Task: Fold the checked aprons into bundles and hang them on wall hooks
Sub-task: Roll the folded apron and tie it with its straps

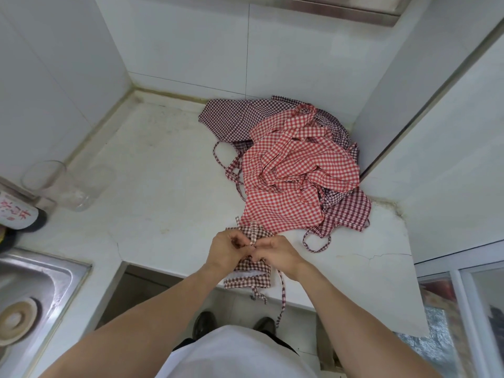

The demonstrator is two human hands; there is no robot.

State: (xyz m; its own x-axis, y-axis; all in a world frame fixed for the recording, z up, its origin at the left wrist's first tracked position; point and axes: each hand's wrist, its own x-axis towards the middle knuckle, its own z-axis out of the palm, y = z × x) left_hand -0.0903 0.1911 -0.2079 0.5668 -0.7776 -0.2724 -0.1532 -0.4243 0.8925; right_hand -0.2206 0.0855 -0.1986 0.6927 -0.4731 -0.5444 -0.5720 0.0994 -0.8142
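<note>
Hands pinch strap on folded apron

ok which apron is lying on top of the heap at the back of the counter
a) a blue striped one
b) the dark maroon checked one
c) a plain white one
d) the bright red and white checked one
d) The bright red and white checked apron lies crumpled over the dark maroon checked aprons, which stick out from under it at the back and at the right.
</note>
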